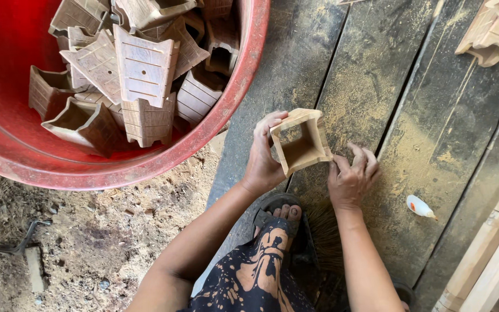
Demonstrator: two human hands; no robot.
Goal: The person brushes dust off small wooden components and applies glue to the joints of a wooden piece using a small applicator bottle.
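My left hand [262, 155] grips the left wall of a small open wooden box [301, 140], square-mouthed and tapered, held tilted above dark floor planks. My right hand [350, 178] sits at the box's lower right corner, fingers curled against its edge. The box's hollow faces the camera and looks empty inside.
A big red plastic tub [226, 98] at upper left holds several similar wooden boxes [145, 66]. More such pieces [495, 32] lie at top right. A small white glue bottle [420, 206] rests on the sawdust-covered planks [423, 115]. Pale wood strips [492, 266] lie at bottom right. My sandalled foot [284, 215] is below the box.
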